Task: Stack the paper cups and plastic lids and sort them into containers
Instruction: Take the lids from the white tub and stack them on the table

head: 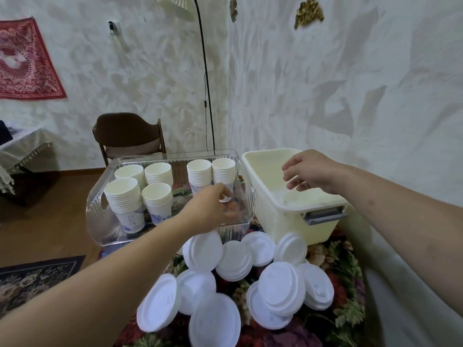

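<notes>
Left hand [213, 209] is down inside the clear bin [100, 216] at mid-frame, fingers curled around a small white cup [224, 198], though I can't tell how tightly. Six cup stacks [125, 199] stand in that bin, upper left of the hand. Right hand [310, 171] hovers loose and holding nothing over the cream tub [295, 221], right of center. White lids [235, 259] lie scattered on the floral cloth [333, 259] along the bottom.
</notes>
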